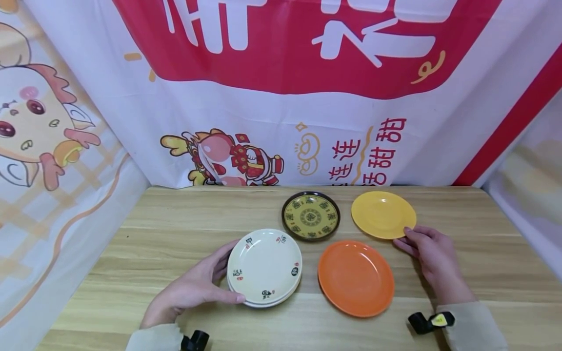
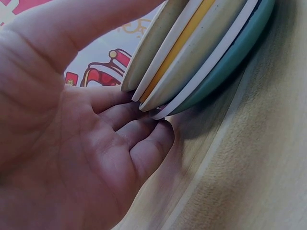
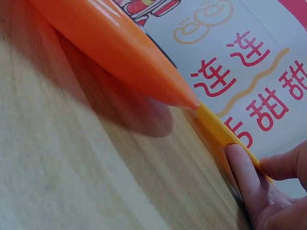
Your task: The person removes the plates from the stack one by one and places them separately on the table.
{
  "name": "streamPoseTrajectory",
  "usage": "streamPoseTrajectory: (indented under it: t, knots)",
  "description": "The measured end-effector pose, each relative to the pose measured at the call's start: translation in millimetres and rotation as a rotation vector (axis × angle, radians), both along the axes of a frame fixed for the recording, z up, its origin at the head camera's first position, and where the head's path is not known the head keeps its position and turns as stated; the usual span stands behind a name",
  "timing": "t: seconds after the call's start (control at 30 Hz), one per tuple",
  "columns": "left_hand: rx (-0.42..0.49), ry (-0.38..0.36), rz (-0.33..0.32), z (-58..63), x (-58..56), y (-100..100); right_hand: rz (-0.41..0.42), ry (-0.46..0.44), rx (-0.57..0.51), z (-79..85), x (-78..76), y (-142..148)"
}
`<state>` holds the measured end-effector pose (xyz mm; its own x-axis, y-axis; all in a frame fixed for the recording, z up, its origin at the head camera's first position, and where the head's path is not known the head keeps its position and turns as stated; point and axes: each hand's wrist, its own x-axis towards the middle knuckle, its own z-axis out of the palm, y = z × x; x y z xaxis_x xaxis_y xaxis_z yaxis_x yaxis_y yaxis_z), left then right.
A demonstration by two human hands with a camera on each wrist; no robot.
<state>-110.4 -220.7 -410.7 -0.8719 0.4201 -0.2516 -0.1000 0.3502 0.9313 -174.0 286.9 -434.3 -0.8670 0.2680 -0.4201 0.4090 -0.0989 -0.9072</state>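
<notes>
A stack of plates (image 2: 192, 52) stands by my left hand (image 1: 197, 285), topped by a cream plate (image 1: 265, 265) with small dark and red marks. The left wrist view shows cream, white, yellow and green rims in it. My left fingers curve round the far left side, the thumb at the near rim. At the right, my right hand (image 1: 432, 253) pinches the near right rim of a yellow plate (image 1: 383, 214) between thumb and fingers. In front of that lies an orange plate (image 1: 355, 278), untouched.
A dark-rimmed olive plate (image 1: 311, 216) with a printed pattern lies at the back, between the stack and the yellow plate. The wooden table (image 1: 175, 219) ends at a printed cloth (image 1: 285, 117). Another cloth (image 1: 48, 161) hangs along the left side.
</notes>
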Motion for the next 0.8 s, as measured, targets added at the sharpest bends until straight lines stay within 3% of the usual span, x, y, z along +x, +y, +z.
streamPoseTrajectory:
  t: [0.37,0.8]
  knots:
    - [-0.008,0.005,0.003,0.6,0.7,0.2,0.05,-0.019,0.102,1.1,-0.8,0.2]
    - [-0.016,0.01,0.01,0.3,1.0,0.5,0.048,-0.047,0.209,-0.7,-2.6,-2.9]
